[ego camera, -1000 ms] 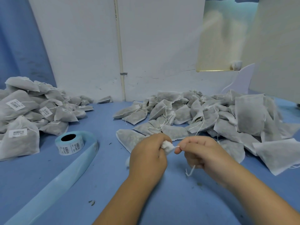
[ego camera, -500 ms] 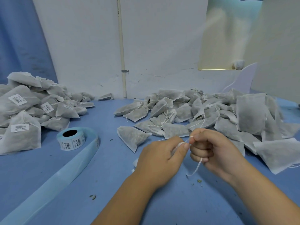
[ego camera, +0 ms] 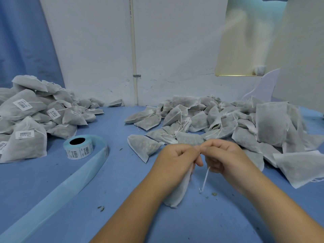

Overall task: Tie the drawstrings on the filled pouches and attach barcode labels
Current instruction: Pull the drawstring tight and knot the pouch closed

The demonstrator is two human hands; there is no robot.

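Head camera, looking down at a blue table (ego camera: 112, 174): a filled white mesh pouch (ego camera: 177, 193) hangs from the person's left hand (ego camera: 175, 158) at centre frame, its lower corner resting on the tabletop. The left hand's fingers are curled tight round the gathered neck of the pouch. The right hand (ego camera: 226, 156) meets it knuckle to knuckle, fingers folded in, thumb and forefinger pinching the white drawstring (ego camera: 205, 179), whose loose end dangles below the palm to a small knot just above the table.

Just beyond the hands lies a single pouch (ego camera: 142, 146), flat on its side. Behind it and to the right, a sprawling heap of unlabelled pouches (ego camera: 228, 120) runs back to the wall, many with drawstrings trailing loose. Well apart on the far left, a second heap of labelled pouches (ego camera: 29, 120) carries white barcode stickers.

Between the two heaps, nearer the left one, a roll of barcode labels (ego camera: 78, 149) stands on its end, and its pale blue backing strip (ego camera: 52, 193) unwinds toward the lower left corner of the frame. Dark crumbs (ego camera: 101, 208) dot the tabletop near the forearms. A white wall (ego camera: 175, 50) with a thin vertical pipe (ego camera: 134, 50) closes off the back of the table, and a blue curtain (ego camera: 22, 41) hangs at far left.
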